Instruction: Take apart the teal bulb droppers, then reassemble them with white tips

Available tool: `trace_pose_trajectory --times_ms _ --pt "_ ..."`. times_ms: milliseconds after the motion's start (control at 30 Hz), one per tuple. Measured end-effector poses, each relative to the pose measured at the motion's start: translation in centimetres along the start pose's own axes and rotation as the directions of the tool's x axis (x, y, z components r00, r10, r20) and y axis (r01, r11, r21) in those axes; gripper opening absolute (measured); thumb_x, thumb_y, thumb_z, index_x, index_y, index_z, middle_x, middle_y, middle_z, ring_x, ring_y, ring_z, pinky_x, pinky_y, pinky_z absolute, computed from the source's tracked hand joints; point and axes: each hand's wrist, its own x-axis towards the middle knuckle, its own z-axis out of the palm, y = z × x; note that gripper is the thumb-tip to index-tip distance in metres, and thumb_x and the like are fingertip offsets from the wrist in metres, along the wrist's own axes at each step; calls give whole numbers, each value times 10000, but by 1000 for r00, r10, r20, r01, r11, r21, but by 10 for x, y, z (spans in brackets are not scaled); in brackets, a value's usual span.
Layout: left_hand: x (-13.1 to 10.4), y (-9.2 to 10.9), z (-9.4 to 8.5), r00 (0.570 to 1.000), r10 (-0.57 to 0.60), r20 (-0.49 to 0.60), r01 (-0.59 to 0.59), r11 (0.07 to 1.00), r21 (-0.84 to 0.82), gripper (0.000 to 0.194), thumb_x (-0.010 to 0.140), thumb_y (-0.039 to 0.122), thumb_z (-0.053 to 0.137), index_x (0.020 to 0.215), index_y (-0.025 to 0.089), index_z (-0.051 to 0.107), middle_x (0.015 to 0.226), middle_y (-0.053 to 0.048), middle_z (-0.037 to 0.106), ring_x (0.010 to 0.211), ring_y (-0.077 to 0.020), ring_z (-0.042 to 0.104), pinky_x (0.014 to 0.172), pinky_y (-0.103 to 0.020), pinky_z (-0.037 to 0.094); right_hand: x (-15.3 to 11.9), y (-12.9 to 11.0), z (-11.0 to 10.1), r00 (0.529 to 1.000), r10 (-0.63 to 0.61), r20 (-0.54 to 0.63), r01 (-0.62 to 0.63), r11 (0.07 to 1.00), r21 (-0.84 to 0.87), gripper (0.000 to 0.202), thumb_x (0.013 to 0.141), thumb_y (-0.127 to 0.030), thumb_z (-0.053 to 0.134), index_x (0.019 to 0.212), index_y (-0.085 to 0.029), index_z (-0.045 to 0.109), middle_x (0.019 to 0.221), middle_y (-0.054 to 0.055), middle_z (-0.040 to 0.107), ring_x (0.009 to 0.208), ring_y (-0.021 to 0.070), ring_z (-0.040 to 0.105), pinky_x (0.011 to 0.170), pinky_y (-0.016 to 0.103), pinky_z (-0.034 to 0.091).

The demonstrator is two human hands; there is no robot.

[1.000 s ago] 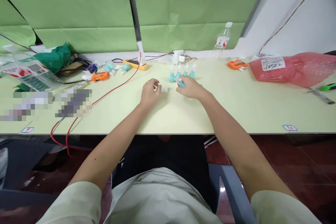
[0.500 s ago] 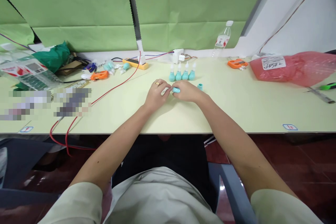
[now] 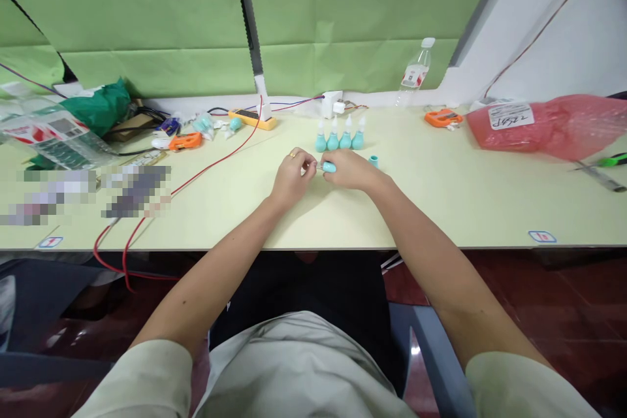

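Observation:
My right hand (image 3: 347, 170) is closed around a turquoise squeeze bulb (image 3: 330, 168) with a clear nozzle, held on its side just above the table. The nozzle points left. My left hand (image 3: 294, 173), with a ring on one finger, is pinched at the nozzle's end; the fingertips hide what exactly they grip. Behind my hands several matching bulbs (image 3: 345, 140) stand upright in a row, clear nozzles up. A small turquoise cap-like piece (image 3: 373, 161) stands to the right of my right hand, partly behind the wrist.
A yellow multimeter (image 3: 253, 119) and a red wire lie behind to the left. Orange tools (image 3: 186, 141) (image 3: 443, 119) lie on both sides. A clear bottle (image 3: 414, 72) stands at the back. A red plastic bag (image 3: 548, 127) is at the right, a large bottle (image 3: 53, 134) at the left.
The fingers of my left hand have drawn slightly left, and more of the clear nozzle shows between my hands. My right hand has barely moved.

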Motion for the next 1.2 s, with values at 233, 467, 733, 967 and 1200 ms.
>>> trace_pose_trajectory --times_ms 233,467,733,967,1200 --pt "1 9 2 992 -119 -41 113 986 -123 127 990 171 602 870 211 604 888 -29 635 776 -150 571 726 -312 473 -2 -3 -3 1000 9 8 -8 998 -63 103 855 -150 614 939 -201 643 944 84 709 804 219 592 628 308 312" --pt "4 7 -7 978 -181 -101 165 976 -143 130 1015 235 577 890 213 605 892 -42 637 813 -166 589 745 -321 488 -4 6 -9 998 65 -23 -65 998 5 56 833 -245 688 876 -211 696 938 85 720 807 233 590 654 320 332" --pt "-5 12 7 916 56 398 -116 985 129 168 972 131 521 888 193 652 923 -85 674 901 -227 638 851 -383 516 -1 27 -26 893 250 -376 -199 965 170 98 864 -299 640 839 -209 613 781 55 605 723 211 463 655 328 337" --pt "-5 16 2 920 -125 371 95 991 97 64 916 226 648 854 213 637 847 -47 696 813 -216 647 753 -358 497 1 25 -12 962 159 -223 -116 974 194 207 796 -287 680 698 -217 512 702 0 541 687 170 441 639 318 304" --pt "1 16 -4 926 -312 212 376 809 -452 339 925 480 730 1103 209 631 868 -20 701 738 -140 642 705 -288 506 1 11 1 996 -5 -94 34 949 313 211 818 -384 684 752 -185 659 718 -5 588 707 159 476 648 301 314"
